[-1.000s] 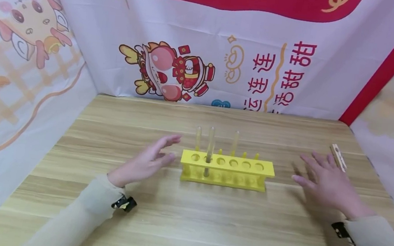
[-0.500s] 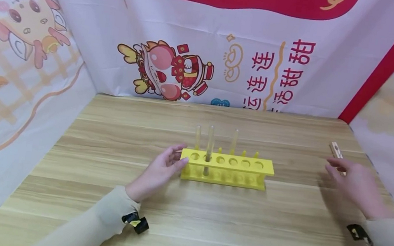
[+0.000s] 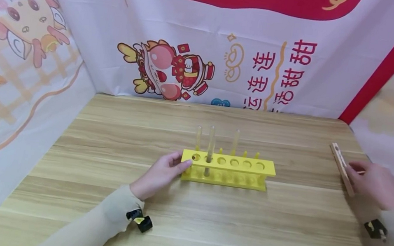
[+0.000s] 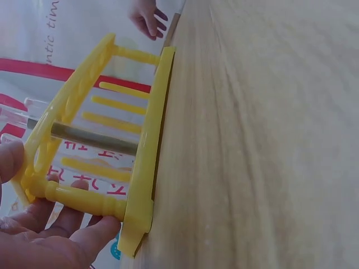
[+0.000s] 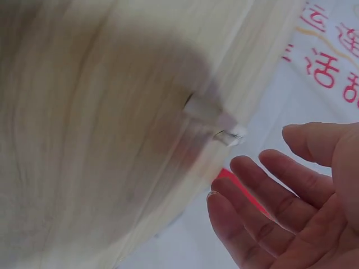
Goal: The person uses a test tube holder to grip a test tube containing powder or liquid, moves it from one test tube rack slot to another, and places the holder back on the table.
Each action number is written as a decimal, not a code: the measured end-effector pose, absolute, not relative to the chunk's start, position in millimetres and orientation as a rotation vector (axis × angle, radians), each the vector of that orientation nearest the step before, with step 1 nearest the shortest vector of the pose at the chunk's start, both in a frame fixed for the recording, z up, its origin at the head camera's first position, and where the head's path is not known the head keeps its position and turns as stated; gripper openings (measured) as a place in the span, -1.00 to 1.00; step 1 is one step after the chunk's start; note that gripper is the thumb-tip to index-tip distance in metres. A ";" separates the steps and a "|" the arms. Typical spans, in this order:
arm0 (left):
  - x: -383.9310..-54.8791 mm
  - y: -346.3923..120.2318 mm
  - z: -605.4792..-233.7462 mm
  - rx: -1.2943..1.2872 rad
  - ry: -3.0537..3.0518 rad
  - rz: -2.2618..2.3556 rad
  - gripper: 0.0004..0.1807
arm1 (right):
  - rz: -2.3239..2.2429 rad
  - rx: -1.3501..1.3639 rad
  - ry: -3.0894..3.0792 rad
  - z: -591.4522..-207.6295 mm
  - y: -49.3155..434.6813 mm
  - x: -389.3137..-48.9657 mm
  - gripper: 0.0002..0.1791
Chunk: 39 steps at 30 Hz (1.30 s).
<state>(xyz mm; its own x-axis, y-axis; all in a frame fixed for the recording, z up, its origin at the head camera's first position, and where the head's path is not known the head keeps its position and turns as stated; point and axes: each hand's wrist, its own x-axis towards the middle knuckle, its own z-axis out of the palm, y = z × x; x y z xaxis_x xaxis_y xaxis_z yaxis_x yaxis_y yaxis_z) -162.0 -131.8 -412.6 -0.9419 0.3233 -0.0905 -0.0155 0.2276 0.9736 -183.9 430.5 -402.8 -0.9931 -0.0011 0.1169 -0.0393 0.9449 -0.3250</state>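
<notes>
Your left hand grips the left end of the yellow rack, which stands mid-table with one tube in its front row and two more behind. Farther right, your right hand hangs just beside the wooden clamp with its fingers loosely spread, holding nothing. Behind the table hangs a cartoon banner.

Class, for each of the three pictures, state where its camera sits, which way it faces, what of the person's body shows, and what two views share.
Head: above, facing forward and down at the table; both hands and sleeves show.
Left wrist: low by the left hand, looking along the yellow rack; fingers show.
Right wrist: by the right hand, facing the wooden clamp; open palm shows.
Shared: head and left wrist both show the rack and its tube.
</notes>
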 end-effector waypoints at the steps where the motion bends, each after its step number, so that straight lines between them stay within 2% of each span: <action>1: -162.5 -132.1 -412.3 0.289 2.235 1.763 -0.37 | 0.492 0.016 -2.999 -402.7 431.9 -185.6 -0.55; 8: -165.9 -134.4 -412.8 0.314 2.220 1.728 -0.37 | 0.475 -0.033 -3.091 -398.4 438.7 -197.5 -0.47; 15: -169.4 -136.5 -414.6 0.323 2.217 1.685 -0.28 | 0.511 -0.008 -3.196 -399.8 435.9 -209.1 -0.45; 23: -170.0 -136.5 -416.2 0.317 2.182 1.724 -0.32 | 0.555 -0.081 -3.262 -406.5 434.5 -218.4 -0.40; 32: -168.8 -136.9 -414.0 0.316 2.159 1.725 -0.32 | 0.447 -0.050 -3.146 -414.1 440.1 -223.9 -0.61; 39: -168.7 -137.3 -413.8 0.320 2.160 1.724 -0.33 | 0.470 -0.061 -3.122 -409.5 439.2 -215.0 -0.58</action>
<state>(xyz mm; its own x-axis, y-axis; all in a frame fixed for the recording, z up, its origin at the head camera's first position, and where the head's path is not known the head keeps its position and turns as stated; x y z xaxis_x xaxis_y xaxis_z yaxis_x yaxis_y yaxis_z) -168.7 -137.3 -413.8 -0.9106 0.3906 -0.1353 -0.0453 0.2310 0.9719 -215.0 439.2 -409.5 -0.9991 0.0361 -0.0217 0.0409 0.9549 -0.2942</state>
